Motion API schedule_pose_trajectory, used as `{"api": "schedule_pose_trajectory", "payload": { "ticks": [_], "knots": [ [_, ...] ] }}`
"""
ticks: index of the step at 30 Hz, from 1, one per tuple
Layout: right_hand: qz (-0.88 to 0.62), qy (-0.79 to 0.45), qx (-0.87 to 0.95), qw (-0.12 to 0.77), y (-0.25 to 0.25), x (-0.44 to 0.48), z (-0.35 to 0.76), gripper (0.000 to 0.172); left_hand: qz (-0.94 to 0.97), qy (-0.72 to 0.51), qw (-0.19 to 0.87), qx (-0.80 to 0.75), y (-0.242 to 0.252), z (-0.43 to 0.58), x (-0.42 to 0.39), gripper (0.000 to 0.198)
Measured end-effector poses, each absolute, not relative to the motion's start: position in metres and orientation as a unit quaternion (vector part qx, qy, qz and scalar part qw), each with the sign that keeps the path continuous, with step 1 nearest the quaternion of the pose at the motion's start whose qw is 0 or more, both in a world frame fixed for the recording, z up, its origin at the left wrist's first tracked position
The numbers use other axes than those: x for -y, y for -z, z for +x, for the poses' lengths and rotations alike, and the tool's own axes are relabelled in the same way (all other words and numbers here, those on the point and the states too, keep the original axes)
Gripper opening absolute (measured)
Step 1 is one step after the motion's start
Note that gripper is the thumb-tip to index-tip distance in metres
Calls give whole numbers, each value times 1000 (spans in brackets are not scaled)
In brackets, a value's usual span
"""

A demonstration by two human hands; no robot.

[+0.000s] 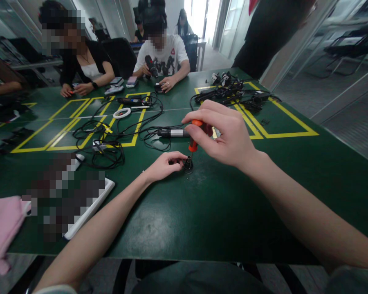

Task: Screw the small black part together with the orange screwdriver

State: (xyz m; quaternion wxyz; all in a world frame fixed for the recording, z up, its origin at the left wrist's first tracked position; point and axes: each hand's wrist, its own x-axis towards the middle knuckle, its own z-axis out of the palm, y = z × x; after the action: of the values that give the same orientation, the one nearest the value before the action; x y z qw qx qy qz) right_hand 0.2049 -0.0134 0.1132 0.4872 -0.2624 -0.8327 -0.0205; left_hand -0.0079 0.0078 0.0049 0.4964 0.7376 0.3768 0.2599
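My right hand (225,132) is closed round the handle of an orange and black screwdriver (193,146). The screwdriver points down, its shaft reaching a small black part with a round base (188,166) that stands on the green table (153,224). With thumb and fingers my left hand (165,165) grips this part from its left side. Whether the screwdriver's tip touches a screw is too small to make out. Just behind my hands lies a black and silver cylindrical tool (174,133) with a cable.
Tangled black cables (107,157) and a white ring (122,113) lie to the left. A heap of black cabled parts (230,92) sits at the back right among yellow tape lines (291,134). Across the table a person holds a power drill (151,66). A pink cloth (3,228) lies front left.
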Motion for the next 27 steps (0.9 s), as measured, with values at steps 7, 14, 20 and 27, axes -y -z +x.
{"api": "schedule_pose_trajectory", "payload": {
  "ticks": [7,14,20,27],
  "knots": [
    [-235,-12,842,485,-114,11,206,19,706,-279,536,-371,-6,-8,-8,41],
    [-300,5,834,463,-115,14,208,36,699,-279,538,-379,-7,-7,-7,33],
    [-331,88,816,465,-108,15,204,49,696,-288,536,-382,-6,-6,-7,25],
    [-229,16,838,495,-107,14,199,29,696,-278,536,-388,-9,-5,-6,22]
  ]
}}
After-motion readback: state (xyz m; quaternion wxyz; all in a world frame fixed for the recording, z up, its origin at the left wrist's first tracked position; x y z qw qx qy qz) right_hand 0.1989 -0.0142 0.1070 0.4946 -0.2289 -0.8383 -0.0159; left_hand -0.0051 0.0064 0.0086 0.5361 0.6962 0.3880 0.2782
